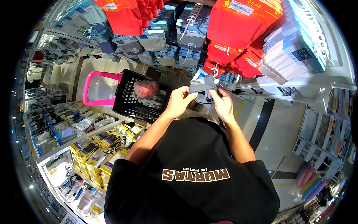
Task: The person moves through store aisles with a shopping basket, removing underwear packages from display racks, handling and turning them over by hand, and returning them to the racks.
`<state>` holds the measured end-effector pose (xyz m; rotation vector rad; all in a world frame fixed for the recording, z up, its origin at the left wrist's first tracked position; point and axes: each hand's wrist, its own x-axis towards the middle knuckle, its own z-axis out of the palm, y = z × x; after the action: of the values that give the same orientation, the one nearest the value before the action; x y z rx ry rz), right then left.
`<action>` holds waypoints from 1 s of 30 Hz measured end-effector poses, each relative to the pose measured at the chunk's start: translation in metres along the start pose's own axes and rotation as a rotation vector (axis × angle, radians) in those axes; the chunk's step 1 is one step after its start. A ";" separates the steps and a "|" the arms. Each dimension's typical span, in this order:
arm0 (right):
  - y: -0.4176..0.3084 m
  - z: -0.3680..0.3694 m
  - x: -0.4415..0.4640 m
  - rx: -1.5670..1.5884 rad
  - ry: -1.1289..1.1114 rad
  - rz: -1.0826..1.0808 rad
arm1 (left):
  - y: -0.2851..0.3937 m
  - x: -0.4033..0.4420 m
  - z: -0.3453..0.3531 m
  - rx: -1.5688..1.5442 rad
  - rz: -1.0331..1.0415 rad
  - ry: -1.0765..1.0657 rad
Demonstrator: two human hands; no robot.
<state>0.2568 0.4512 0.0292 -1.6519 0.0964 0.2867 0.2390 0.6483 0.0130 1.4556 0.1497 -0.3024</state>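
A dark grey folded garment with a blue-and-white card and a white hook is between my hands, in front of the hanging racks. My left hand pinches its left edge between thumb and fingers. On the right side, my right hand grips the same garment with bent fingers. Its exact kind is unclear because it is folded and partly covered. To the left stands a black shopping basket with a pink handle. Inside the basket lies a clear plastic bag with something reddish in it.
Red packaged garments hang ahead, beside light grey packaged ones at the right. A shelf of yellow-and-black packets is at lower left. Tiled floor with a dark stripe runs on the right, near colourful rings.
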 end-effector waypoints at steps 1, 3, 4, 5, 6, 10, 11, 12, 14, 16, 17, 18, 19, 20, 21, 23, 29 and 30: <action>-0.001 -0.001 0.001 0.004 0.001 0.003 | 0.000 0.001 0.000 0.039 -0.006 0.011; -0.004 -0.003 0.003 0.012 0.004 0.010 | 0.001 0.001 0.000 0.117 -0.019 0.034; -0.007 -0.004 0.002 -0.006 -0.025 0.022 | -0.001 0.001 0.001 0.158 -0.019 0.053; -0.010 -0.006 0.002 -0.024 -0.054 0.032 | -0.005 0.002 0.001 0.199 -0.018 0.071; -0.011 -0.006 0.002 -0.042 -0.083 0.041 | 0.000 0.003 0.003 0.240 -0.016 0.091; -0.004 0.002 -0.005 -0.053 -0.217 -0.025 | 0.013 0.002 0.015 0.080 -0.013 0.079; -0.001 0.004 -0.006 -0.063 -0.226 -0.015 | 0.008 0.003 0.015 0.044 0.009 0.053; -0.003 0.006 -0.007 -0.060 -0.212 -0.041 | 0.006 0.005 0.016 0.006 0.031 0.027; -0.003 0.005 -0.004 -0.080 -0.185 -0.082 | 0.007 0.005 0.012 -0.010 0.068 -0.037; -0.006 0.002 0.001 -0.123 -0.161 -0.110 | 0.008 0.007 0.008 -0.085 0.044 -0.054; -0.009 0.005 -0.002 -0.019 -0.079 -0.116 | 0.009 0.007 0.006 -0.122 0.031 -0.062; -0.006 0.005 0.001 0.026 -0.058 -0.110 | 0.012 0.007 0.005 -0.126 0.019 -0.046; -0.005 0.005 0.004 0.071 -0.038 -0.102 | 0.011 0.006 0.004 -0.116 0.000 -0.039; -0.006 0.001 0.005 -0.010 -0.035 -0.125 | 0.011 0.005 0.001 -0.105 -0.020 -0.031; -0.005 0.000 0.006 -0.011 -0.038 -0.143 | 0.010 0.003 0.000 -0.095 -0.038 -0.023; -0.002 0.000 0.008 -0.013 -0.041 -0.182 | 0.005 0.003 0.001 -0.066 0.045 -0.015; 0.002 -0.001 0.013 -0.296 0.044 -0.407 | -0.002 0.004 -0.001 0.022 0.009 0.108; 0.005 -0.005 0.017 -0.191 -0.033 -0.350 | -0.015 0.007 -0.006 0.063 0.002 0.138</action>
<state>0.2723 0.4475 0.0207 -1.8169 -0.2502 0.0566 0.2416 0.6519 -0.0036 1.5395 0.2518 -0.2061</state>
